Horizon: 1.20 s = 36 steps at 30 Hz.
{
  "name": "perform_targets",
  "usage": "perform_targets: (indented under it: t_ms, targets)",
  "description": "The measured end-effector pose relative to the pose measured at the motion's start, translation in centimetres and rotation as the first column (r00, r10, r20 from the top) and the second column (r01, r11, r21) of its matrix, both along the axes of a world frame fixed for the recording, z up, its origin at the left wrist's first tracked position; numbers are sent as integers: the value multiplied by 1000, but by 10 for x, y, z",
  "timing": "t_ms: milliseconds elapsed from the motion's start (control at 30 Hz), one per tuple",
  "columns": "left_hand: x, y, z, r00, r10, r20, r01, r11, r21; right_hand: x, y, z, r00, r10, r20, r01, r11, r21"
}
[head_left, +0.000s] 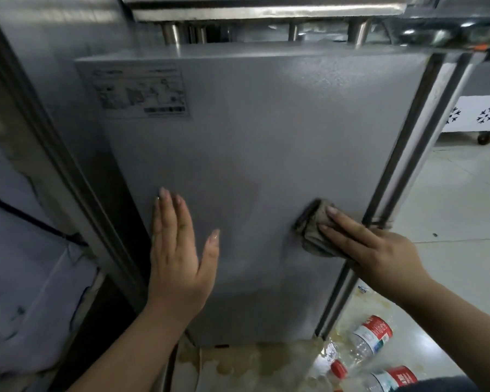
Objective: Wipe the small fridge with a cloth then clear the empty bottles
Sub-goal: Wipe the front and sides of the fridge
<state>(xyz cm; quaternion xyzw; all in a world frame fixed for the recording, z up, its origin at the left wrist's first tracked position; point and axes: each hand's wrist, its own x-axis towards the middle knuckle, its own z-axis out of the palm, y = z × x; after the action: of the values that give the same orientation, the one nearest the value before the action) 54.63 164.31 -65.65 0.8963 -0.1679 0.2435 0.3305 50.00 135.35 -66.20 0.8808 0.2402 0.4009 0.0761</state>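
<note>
The small grey fridge (252, 131) fills the middle of the head view, with a label sticker (142, 93) at its upper left. My left hand (178, 256) lies flat on its lower left side, fingers spread and holding nothing. My right hand (374, 250) presses a crumpled brown-grey cloth (314, 227) against the fridge's lower right, near the edge. Two clear plastic bottles with red-and-white labels lie on the floor at the lower right: one (371, 338) near the fridge corner, another (385, 377) closer to me.
A steel table leg (408, 165) runs diagonally along the fridge's right edge, under a steel counter (266, 9). A dark metal frame (68, 179) and a pale covered surface (26, 278) stand to the left. Stained tiles (252, 363) lie below the fridge. A white wheeled unit (478, 114) stands far right.
</note>
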Motion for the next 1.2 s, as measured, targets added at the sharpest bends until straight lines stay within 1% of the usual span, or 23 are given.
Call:
perform_targets:
  t_ms: [67, 100, 133, 200, 267, 333, 367, 433, 500, 567, 667, 733, 800, 867, 933, 1033, 1133, 1200]
  targets:
    - [1, 17, -3, 997, 60, -50, -67, 989, -134, 16, 29, 2, 997, 66, 29, -67, 997, 26]
    - [2, 25, -4, 989, 76, -123, -102, 970, -221, 26, 46, 3, 994, 96, 49, -98, 994, 39]
    - [5, 33, -3, 971, 61, -231, -137, 936, -326, 34, 65, 4, 990, 123, 67, -126, 991, 49]
    - [12, 47, -3, 907, -59, -416, -193, 821, -537, 51, 109, 3, 982, 166, 91, -174, 981, 85]
    - [18, 58, -3, 852, -183, -491, -228, 714, -662, 65, 152, -2, 977, 201, 70, -208, 970, 128]
    - [20, 61, -5, 808, -268, -525, -258, 641, -723, 71, 181, -16, 977, 211, -14, -209, 974, 90]
    - [19, 61, -6, 796, -293, -530, -260, 625, -736, 72, 187, -25, 975, 214, -63, -211, 976, 46]
    - [16, 60, -9, 790, -306, -532, -256, 623, -739, 69, 183, -38, 964, 226, -139, -233, 972, -34]
    - [14, 62, -10, 802, -295, -520, -244, 632, -735, 64, 168, -39, 959, 239, -154, -250, 966, -61]
    - [13, 61, -14, 818, -298, -492, -205, 649, -733, 61, 157, -27, 968, 228, -109, -233, 972, -37]
    - [15, 62, -18, 837, -307, -452, -201, 597, -777, 65, 163, -13, 976, 217, -30, -217, 976, 21]
    - [20, 67, -25, 858, -285, -428, -204, 574, -793, 70, 178, -21, 968, 244, -52, -241, 969, 47]
    - [23, 70, -28, 870, -238, -432, -228, 583, -780, 74, 193, -43, 960, 259, -111, -258, 966, 26]
    - [25, 69, -34, 864, -170, -474, -302, 578, -758, 72, 199, -67, 953, 248, -171, -253, 967, -5]
    - [27, 64, -35, 842, -154, -517, -340, 591, -731, 65, 193, -77, 951, 224, -212, -227, 974, 8]
    - [26, 62, -39, 832, -165, -529, -343, 596, -726, 56, 177, -65, 962, 207, -177, -208, 978, 14]
    - [25, 63, -43, 826, -194, -529, -336, 585, -738, 63, 178, -43, 967, 221, -126, -213, 974, 76]
    - [21, 62, -44, 832, -200, -518, -323, 586, -744, 69, 188, -44, 964, 242, -110, -229, 966, 116]
